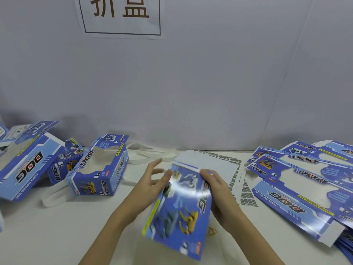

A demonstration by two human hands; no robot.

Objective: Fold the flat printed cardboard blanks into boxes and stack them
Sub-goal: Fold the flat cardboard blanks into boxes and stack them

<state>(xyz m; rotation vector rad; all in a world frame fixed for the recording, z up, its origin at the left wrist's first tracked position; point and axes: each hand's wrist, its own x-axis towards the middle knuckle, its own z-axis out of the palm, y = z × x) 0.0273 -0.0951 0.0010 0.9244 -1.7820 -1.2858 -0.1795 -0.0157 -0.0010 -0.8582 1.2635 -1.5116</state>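
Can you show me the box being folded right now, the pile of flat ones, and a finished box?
box being folded (181, 209): head view, printed blue face.
pile of flat blanks (298, 190): head view, top sheet's blue panel.
finished box (99, 165): head view, rim beside window.

A white table (57, 236) meets a pale wall (191, 83) bearing a framed sign (120, 15) with two characters. White strips (145, 153) lie near the wall, a yellow rubber band (212, 230) nearer

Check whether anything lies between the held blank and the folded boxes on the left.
Nothing solid does. Between the blank and the nearest box there is bare table, apart from a white strap lying flat by the box.
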